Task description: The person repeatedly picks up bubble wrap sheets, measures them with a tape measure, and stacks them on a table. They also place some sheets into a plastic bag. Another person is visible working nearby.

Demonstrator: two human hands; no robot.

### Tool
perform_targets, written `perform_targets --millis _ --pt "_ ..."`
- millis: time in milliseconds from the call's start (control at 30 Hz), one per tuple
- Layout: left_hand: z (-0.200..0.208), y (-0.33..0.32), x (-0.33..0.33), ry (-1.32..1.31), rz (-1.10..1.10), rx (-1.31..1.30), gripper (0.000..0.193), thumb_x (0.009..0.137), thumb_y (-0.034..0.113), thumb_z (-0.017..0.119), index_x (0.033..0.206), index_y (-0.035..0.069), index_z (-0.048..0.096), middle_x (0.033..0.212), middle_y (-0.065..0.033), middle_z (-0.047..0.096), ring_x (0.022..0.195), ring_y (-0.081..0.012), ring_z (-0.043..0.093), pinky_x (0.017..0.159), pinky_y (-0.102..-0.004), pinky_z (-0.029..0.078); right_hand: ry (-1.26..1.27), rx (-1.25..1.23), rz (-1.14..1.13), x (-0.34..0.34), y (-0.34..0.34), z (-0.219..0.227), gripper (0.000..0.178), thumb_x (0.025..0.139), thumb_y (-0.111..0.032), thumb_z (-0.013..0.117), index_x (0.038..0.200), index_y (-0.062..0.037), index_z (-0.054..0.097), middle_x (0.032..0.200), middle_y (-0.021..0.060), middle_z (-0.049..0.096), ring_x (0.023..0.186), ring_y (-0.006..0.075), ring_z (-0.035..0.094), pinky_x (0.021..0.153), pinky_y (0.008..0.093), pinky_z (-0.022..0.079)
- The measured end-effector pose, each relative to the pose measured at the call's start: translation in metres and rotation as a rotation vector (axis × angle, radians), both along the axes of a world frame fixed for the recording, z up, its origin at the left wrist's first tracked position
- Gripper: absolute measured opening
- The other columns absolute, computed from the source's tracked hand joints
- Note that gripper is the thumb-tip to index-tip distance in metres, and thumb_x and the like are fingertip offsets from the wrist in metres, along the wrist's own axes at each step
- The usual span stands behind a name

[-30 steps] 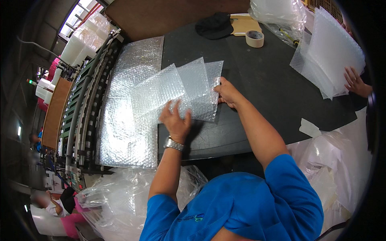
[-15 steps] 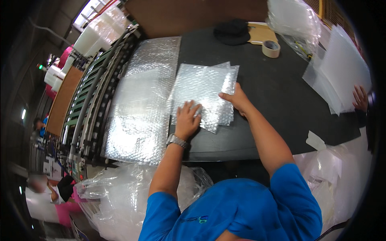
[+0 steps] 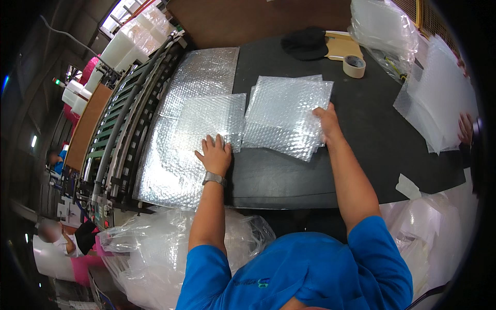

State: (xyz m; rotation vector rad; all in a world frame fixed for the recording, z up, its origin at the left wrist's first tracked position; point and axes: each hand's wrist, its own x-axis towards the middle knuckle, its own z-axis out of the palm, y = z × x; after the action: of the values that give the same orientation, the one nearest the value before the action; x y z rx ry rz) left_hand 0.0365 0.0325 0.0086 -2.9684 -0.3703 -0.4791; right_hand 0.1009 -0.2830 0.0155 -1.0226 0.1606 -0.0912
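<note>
My left hand (image 3: 215,157) lies flat with fingers spread at the lower part of a square bubble-wrap piece (image 3: 214,116). That piece overlaps a long strip of bubble wrap (image 3: 168,165) coming from the machine side. My right hand (image 3: 327,123) grips the right edge of a loose stack of bubble-wrap pieces (image 3: 284,111), thumb on top and the other fingers mostly hidden beneath. The pieces in the stack are fanned unevenly, with corners sticking out. Whether they are bags or plain sheets I cannot tell.
A roller machine (image 3: 121,119) borders the black table (image 3: 274,181) on the left. A tape roll (image 3: 354,66), cardboard piece (image 3: 338,45) and black cap (image 3: 305,44) lie at the back. At right, another person's hand (image 3: 465,129) touches translucent sheets (image 3: 439,98). Plastic bags (image 3: 155,253) bulge below the front edge.
My right hand has shifted right and slightly up with the stack. My left hand has moved left, and a single square piece now lies apart from the stack, over the long strip.
</note>
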Motion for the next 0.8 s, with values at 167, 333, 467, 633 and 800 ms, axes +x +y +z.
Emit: perform_targets --millis 167,333,467,633,800 --pt "-0.001 -0.035 -0.012 -0.005 -0.044 -0.047 0.045 0.084 0.046 0.040 0.118 0.018 0.049 0.125 -0.0112 0.043 0.116 -0.0279 0.039 0.092 -0.0644 0.017 -0.035 0.157 -0.214 0.008 -0.027 -0.001 0.044 0.066 -0.002 0.052 0.107 -0.0039 0.036 0.089 0.0120 0.049 0.076 0.0237 0.053 0.064 0.0380 0.048" --pt "0.005 -0.063 -0.036 0.038 -0.104 -0.069 0.045 0.084 0.047 0.040 0.117 0.017 0.050 0.117 -0.0109 0.049 0.108 -0.0287 0.045 0.090 -0.0611 0.022 -0.354 0.355 -0.215 0.004 -0.063 -0.002 0.045 0.066 -0.007 0.051 0.109 -0.0024 0.040 0.093 0.0124 0.050 0.085 0.0264 0.054 0.070 0.0397 0.048" --pt "0.019 -0.092 -0.067 0.094 -0.279 -0.218 0.042 0.085 0.041 0.042 0.116 0.015 0.051 0.115 -0.0161 0.049 0.105 -0.0304 0.047 0.088 -0.0541 0.031 -0.170 0.440 -0.137 -0.034 -0.069 0.018 0.038 0.071 -0.007 0.048 0.108 0.0007 0.041 0.094 0.0136 0.051 0.084 0.0282 0.055 0.073 0.0424 0.049" --pt "0.010 -0.073 -0.065 -0.349 -0.469 -0.548 0.029 0.076 0.006 0.045 0.102 -0.006 0.048 0.103 -0.0244 0.050 0.096 -0.0384 0.046 0.085 -0.0452 0.035 0.007 0.033 0.219 -0.075 -0.072 0.008 0.043 0.072 -0.004 0.047 0.114 0.0012 0.036 0.102 0.0148 0.048 0.092 0.0257 0.052 0.079 0.0392 0.046" --pt "-0.017 -0.010 -0.031 -0.367 -0.152 -1.349 0.049 0.083 0.023 0.052 0.119 -0.006 0.037 0.108 -0.0213 0.050 0.097 -0.0296 0.048 0.085 -0.0390 0.036 -0.010 -0.361 0.382 -0.087 -0.050 0.015 0.054 0.070 -0.002 0.050 0.120 0.0044 0.033 0.111 0.0160 0.046 0.099 0.0215 0.048 0.088 0.0305 0.037"
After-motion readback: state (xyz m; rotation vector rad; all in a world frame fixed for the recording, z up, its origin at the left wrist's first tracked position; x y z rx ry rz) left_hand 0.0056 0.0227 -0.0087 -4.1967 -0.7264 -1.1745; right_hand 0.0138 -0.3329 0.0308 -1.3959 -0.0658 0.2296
